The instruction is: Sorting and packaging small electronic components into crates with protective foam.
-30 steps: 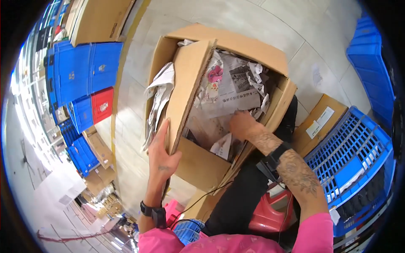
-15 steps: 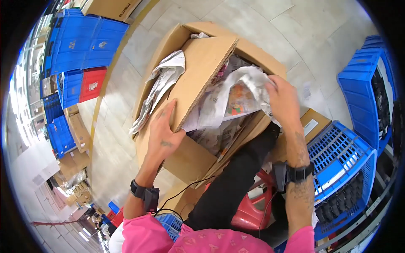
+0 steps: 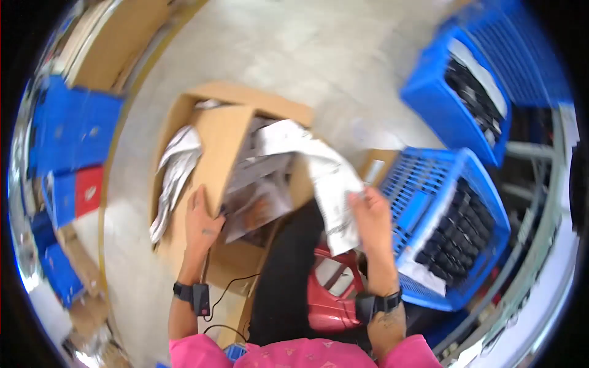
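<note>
In front of me on the floor stands an open cardboard box. My left hand holds the edge of its raised cardboard flap, fingers along the outer face and thumb at the edge. My right hand grips a long crumpled strip of white printed packing paper. The strip's far end still reaches over the box opening. Inside the box lie clear plastic-wrapped items, blurred, with some orange showing. Another crumpled sheet of paper hangs at the box's left side.
A blue crate with black parts stands close by my right forearm, another blue bin beyond it. A red plastic stool is beside my black-clad leg. Blue bins and a red one line the left.
My right hand has drawn the white paper out of the box toward the right and nearer to me. The view has turned right; my left hand stays on the flap.
</note>
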The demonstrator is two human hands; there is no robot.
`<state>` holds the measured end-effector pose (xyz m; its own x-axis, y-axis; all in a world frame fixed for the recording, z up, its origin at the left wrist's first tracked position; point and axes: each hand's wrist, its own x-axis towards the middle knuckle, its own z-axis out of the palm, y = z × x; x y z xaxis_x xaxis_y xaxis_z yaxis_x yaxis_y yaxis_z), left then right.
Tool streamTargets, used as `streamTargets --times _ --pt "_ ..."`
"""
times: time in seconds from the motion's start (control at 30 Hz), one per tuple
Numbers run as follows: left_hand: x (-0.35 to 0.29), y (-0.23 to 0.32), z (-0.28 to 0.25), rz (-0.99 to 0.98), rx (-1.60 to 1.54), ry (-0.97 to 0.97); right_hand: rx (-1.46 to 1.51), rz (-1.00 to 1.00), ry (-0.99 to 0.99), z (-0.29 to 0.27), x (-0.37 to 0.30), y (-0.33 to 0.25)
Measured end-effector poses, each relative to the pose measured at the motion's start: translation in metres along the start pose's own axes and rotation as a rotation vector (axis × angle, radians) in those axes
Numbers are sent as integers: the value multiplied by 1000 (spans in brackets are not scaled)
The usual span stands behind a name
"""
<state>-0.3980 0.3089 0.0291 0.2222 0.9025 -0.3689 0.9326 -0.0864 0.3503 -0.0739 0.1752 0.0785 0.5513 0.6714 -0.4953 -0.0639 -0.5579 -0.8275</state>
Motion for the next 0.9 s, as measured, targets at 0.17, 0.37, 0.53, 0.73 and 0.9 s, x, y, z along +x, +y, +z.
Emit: streamTargets --times 0.17,0.37,0.53,0.73,0.9 --pt "-9 -85 57 274 298 20 271 135 -77 -54 -86 16" --pt "-87 184 38 524 -626 -211 821 229 470 -215 -227 110" --pt "-145 373 107 839 -525 -267 1564 -36 709 -245 -284 190" --pt "-133 429 189 241 -612 -811 953 228 706 -232 -260 186" --pt "-155 431 179 -138 -711 -1477 422 56 353 -220 -239 159"
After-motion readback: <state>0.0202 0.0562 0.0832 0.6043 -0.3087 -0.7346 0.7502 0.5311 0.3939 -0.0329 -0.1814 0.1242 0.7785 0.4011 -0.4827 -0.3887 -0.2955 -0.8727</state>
